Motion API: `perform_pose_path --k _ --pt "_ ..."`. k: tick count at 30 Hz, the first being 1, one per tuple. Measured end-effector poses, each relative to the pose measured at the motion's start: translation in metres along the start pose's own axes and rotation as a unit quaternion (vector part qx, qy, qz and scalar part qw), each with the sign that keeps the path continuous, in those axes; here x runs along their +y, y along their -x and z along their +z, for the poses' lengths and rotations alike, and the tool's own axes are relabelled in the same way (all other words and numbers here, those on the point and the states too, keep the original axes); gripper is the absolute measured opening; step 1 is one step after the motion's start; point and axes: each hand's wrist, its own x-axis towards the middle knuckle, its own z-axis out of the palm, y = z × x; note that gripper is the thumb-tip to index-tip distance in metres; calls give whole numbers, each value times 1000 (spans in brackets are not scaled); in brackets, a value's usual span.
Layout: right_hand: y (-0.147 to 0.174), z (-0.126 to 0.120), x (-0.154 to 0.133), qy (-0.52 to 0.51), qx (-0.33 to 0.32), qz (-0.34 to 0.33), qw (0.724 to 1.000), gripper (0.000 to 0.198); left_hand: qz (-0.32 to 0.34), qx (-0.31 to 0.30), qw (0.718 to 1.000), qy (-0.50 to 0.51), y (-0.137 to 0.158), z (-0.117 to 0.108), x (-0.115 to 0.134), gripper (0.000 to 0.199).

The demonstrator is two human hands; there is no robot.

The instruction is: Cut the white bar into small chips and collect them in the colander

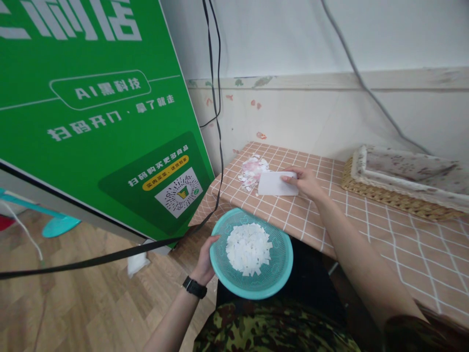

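My left hand (205, 261) grips the left rim of a teal plastic basket (282, 274), fingers mostly hidden beneath it. White paper scraps (249, 248) are heaped in the basket, which sits just below the table's front edge. Over the table, my right hand (302, 182) pinches the right end of a flat white card (273, 184). Close to the card's left edge lies a pile of torn paper pieces (252, 168), white with some pink, on the checked tablecloth. Whether the card touches the cloth or the pile, I cannot tell.
A woven basket with a cloth lining (403, 195) stands on the brown checked tablecloth (381, 244) at right. A tall green cabinet (91, 117) rises on the left. Black cables (220, 132) hang between cabinet and table. A white bag (137, 264) lies on the wooden floor.
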Motion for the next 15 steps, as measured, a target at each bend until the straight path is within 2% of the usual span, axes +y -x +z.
perform_pose_path --k 10,15 --pt "1 5 -1 -22 -10 2 1000 36 17 -13 1000 -5 -1 -3 0 16" --pt "1 9 -1 -23 -5 11 1000 36 14 1 1000 -5 -2 -2 0 16"
